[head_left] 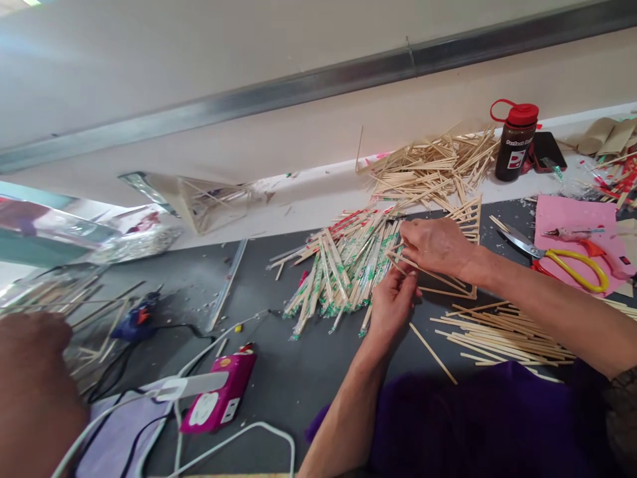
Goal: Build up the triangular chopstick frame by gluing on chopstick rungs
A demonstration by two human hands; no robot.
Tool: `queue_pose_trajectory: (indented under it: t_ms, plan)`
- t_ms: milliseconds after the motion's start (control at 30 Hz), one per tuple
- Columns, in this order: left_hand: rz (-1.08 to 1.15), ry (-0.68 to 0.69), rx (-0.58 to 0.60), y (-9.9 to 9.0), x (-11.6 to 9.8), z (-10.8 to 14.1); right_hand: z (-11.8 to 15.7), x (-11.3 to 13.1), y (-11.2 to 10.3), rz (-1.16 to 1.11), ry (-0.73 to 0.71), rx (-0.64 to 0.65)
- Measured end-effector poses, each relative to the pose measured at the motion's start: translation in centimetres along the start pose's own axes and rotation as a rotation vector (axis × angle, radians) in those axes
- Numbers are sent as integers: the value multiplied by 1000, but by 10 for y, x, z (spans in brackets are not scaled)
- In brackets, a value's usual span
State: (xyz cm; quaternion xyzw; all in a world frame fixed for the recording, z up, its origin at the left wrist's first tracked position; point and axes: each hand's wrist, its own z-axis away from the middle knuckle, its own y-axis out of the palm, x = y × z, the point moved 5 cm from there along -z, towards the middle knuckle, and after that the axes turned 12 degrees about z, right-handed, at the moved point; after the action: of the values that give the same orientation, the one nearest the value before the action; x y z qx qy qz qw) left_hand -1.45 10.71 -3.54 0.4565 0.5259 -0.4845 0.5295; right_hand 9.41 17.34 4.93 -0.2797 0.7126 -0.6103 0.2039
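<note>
My left hand [395, 295] is closed, thumb and fingers pinched at the tips of thin wooden chopsticks [395, 261]. Just above it, my right hand [440, 247] bends its fingers around the same chopsticks, partly hiding them. Behind my right wrist lies a frame of joined chopsticks [450, 292], its far side rising toward the wall. Left of both hands spreads a heap of chopsticks in clear wrappers with green print [338, 265]. Bare chopsticks [502, 332] lie in a loose pile below my right forearm, and a single chopstick [432, 353] rests nearer my left wrist.
Along the wall sit a large pile of bare chopsticks [432, 166], a red-capped bottle [517, 143] and a phone [549, 151]. Yellow-handled scissors [572, 265] and a glue gun [592, 242] lie right. Cables cross near a magenta pack [221, 392]. Another person's hand [32, 358] is far left.
</note>
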Motion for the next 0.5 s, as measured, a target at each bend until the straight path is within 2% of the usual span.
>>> queue_pose_trajectory:
  t_ms: [300, 400, 500]
  plan:
    - [42, 39, -44, -1, 1, 0, 2, -2, -6, -85, 44, -44]
    - [64, 35, -63, 3, 3, -1, 9, -12, -21, -169, 101, -78]
    - [93, 51, -93, 7, 1, -4, 25, -26, -46, -285, 129, -218]
